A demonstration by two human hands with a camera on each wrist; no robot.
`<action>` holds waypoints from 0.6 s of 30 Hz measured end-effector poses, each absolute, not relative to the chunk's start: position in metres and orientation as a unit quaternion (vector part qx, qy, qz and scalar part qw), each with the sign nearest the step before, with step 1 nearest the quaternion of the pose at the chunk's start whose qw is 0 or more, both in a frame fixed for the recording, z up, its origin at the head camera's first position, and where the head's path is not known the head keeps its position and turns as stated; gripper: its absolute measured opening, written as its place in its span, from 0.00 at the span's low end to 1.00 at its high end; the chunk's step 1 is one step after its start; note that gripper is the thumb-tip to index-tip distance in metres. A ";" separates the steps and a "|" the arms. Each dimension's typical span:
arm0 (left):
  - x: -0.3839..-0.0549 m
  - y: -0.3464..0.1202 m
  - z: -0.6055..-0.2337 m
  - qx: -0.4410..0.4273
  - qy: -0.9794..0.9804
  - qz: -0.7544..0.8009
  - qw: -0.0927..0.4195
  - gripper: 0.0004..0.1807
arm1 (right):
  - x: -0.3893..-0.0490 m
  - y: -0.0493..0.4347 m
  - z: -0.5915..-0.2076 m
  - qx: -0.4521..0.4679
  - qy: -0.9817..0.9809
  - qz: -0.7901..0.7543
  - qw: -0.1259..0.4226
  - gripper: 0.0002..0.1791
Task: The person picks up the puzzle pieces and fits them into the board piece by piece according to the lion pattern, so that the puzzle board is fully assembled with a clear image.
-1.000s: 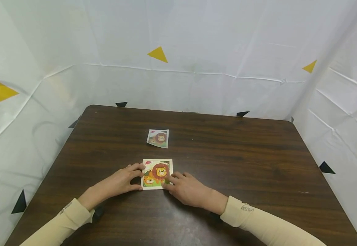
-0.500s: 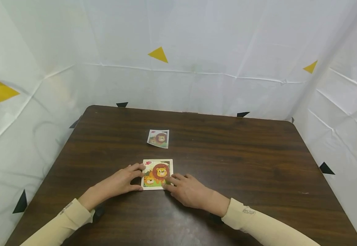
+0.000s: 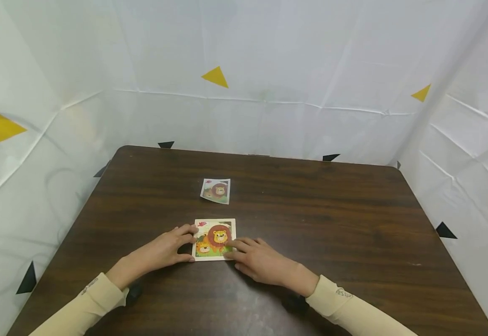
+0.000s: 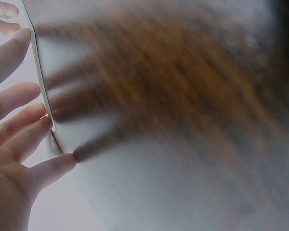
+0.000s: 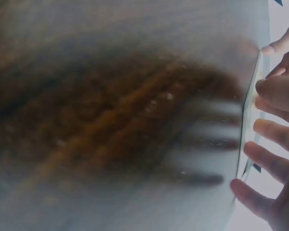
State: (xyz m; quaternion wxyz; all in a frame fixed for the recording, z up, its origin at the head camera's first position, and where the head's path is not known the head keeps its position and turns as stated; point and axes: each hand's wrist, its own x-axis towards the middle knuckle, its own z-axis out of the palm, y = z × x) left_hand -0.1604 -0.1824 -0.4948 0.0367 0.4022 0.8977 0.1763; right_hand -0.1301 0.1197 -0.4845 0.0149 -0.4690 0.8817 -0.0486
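Note:
A square lion jigsaw puzzle (image 3: 214, 238) in a pale frame lies flat on the dark wooden table (image 3: 311, 210), its picture filled with fitted pieces. Along its left edge, my left hand (image 3: 162, 249) rests spread fingertips, with the thumb at the lower left corner. My right hand (image 3: 262, 263) touches the lower right part with its fingertips, covering a little of that corner. Both wrist views look low across the tabletop; there the left hand (image 4: 19, 134) and the right hand (image 5: 274, 139) have fairly straight fingers against the frame's thin edge.
Behind the puzzle lies a small paper picture (image 3: 216, 191) of the same lion, its lower left corner curling. White sheeting (image 3: 265, 56) with yellow and black triangles surrounds the table's back and sides.
My right hand's fingers have straightened slightly over the puzzle's lower right corner, and its wrist has dropped a little. The left hand stays in place on the left edge.

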 end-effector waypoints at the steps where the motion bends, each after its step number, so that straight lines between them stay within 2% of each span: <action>1: -0.160 -0.183 -0.494 0.400 0.898 0.176 0.040 0.23 | -0.130 0.120 -0.485 -0.469 0.881 -0.054 0.013 0.21; 6: -0.162 -0.184 -0.494 0.392 0.898 0.194 0.045 0.25 | -0.133 0.127 -0.481 -0.463 0.881 -0.096 -0.006 0.22; 14: -0.169 -0.186 -0.490 0.376 0.899 0.226 0.006 0.28 | -0.154 0.163 -0.464 -0.414 0.888 -0.160 -0.120 0.25; 18: -0.178 -0.187 -0.479 0.363 0.907 0.211 -0.004 0.28 | -0.166 0.187 -0.453 -0.373 0.898 -0.169 -0.161 0.26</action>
